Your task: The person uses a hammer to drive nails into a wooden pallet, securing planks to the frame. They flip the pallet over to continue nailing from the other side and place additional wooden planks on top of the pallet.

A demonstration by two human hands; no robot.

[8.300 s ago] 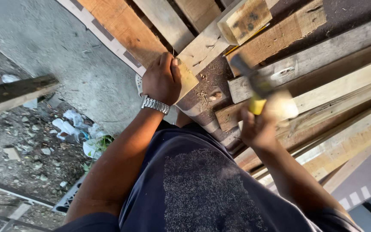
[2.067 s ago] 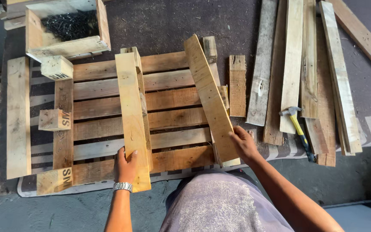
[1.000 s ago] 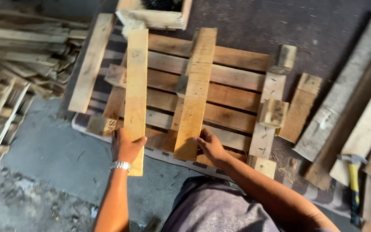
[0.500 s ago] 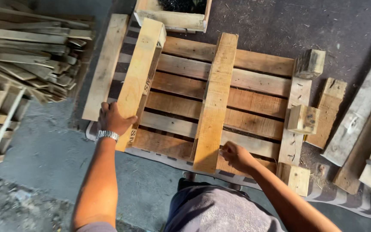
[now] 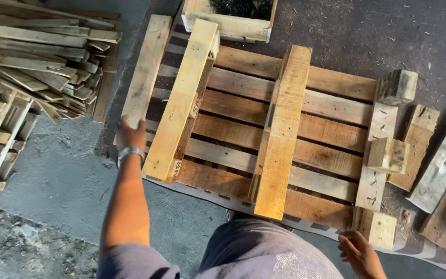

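Note:
A wooden pallet (image 5: 331,126) lies on the ground in front of me. Two planks rest across its slats: a left plank (image 5: 181,98) and a middle plank (image 5: 283,129). My left hand (image 5: 130,135), with a metal watch on the wrist, grips the near end of a loose plank (image 5: 146,70) lying beside the pallet's left edge. My right hand (image 5: 360,252) hovers open and holding nothing, just below a wooden block (image 5: 378,227) at the pallet's near right corner. Two more blocks (image 5: 388,155) (image 5: 397,87) sit along the right side.
A wooden box (image 5: 228,23) of dark nails stands at the pallet's far edge. A pile of thin wood strips (image 5: 27,51) lies at the left. Loose boards (image 5: 442,165) lie at the right. Grey concrete is near my knees.
My left hand left the left cross plank and moved left onto the loose plank's end. My right hand came off the middle plank and dropped toward the near right corner.

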